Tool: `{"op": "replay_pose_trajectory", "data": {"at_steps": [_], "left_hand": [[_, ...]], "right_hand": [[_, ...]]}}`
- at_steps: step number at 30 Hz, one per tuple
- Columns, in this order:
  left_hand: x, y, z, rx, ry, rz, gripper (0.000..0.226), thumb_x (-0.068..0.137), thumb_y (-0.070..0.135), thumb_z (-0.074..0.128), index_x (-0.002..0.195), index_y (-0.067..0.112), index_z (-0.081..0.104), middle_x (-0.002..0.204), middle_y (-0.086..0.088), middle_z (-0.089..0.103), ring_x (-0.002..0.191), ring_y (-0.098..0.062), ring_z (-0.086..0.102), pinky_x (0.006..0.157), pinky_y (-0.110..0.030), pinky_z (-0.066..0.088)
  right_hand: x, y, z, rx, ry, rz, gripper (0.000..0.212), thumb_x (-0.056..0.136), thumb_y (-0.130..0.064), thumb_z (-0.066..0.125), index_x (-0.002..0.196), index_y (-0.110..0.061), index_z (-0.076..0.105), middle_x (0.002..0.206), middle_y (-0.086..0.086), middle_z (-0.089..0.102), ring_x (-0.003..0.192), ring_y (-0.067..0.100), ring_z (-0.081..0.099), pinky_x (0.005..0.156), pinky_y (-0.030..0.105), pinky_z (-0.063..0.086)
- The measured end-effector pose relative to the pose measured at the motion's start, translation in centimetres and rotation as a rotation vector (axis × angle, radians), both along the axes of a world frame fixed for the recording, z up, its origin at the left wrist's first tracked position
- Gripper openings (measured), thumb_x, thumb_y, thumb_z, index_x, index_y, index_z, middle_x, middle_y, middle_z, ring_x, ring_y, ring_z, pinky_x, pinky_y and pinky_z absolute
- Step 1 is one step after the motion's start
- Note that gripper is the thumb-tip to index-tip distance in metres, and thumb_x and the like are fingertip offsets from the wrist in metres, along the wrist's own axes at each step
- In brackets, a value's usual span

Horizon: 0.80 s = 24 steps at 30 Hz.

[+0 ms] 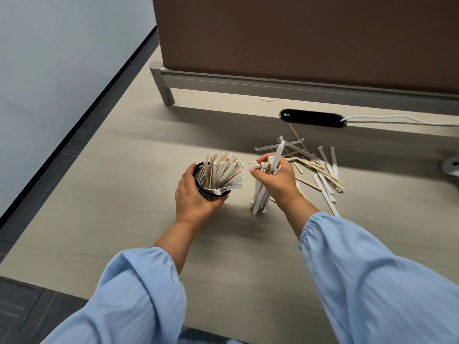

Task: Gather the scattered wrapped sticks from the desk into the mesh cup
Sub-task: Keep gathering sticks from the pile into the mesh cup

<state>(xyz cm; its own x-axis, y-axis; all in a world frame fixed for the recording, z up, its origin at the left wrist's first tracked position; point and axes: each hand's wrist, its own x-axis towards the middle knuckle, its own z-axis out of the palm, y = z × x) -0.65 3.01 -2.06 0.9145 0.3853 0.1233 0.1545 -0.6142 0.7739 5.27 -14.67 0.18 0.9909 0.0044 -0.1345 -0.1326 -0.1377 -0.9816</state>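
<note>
A black mesh cup stands slightly tilted on the beige desk, with several paper-wrapped sticks fanning out of its top. My left hand wraps around the cup from the left and front. To its right, my right hand is closed around an upright bundle of wrapped sticks, whose lower ends touch the desk. One longer stick pokes up above the fist. Behind and to the right of that hand lies a loose pile of wrapped and bare wooden sticks.
A brown partition panel on a grey metal frame closes off the back of the desk. A black oval cable port with a white cable sits behind the pile. A metal base shows at the right edge. The desk's left edge drops to dark floor.
</note>
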Motion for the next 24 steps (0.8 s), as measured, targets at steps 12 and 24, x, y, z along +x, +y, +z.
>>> {"op": "replay_pose_trajectory", "data": {"at_steps": [12,24], "left_hand": [[0.6,-0.3,0.8,0.125,0.009,-0.041,0.097,0.053,0.031,0.087,0.132,0.009,0.037,0.129,-0.011,0.052,0.118,-0.031,0.046,0.101,-0.041,0.034],[2.2,-2.1,2.3,0.221,-0.014,-0.139,0.095,0.047,0.052,0.077,0.127,0.014,0.044,0.119,-0.004,0.059,0.108,-0.027,0.053,0.092,-0.038,0.035]], "right_hand": [[1.3,0.4,1.7,-0.113,-0.062,-0.059,0.018,0.095,-0.026,0.052,0.087,-0.01,0.054,0.066,-0.003,0.053,0.056,-0.002,0.056,0.061,0.021,0.046],[3.5,2.9,6.6,0.84,0.035,-0.191,0.035,0.097,-0.02,0.048,0.064,-0.01,0.05,0.048,-0.003,0.053,0.056,0.014,0.059,0.071,0.028,0.057]]}}
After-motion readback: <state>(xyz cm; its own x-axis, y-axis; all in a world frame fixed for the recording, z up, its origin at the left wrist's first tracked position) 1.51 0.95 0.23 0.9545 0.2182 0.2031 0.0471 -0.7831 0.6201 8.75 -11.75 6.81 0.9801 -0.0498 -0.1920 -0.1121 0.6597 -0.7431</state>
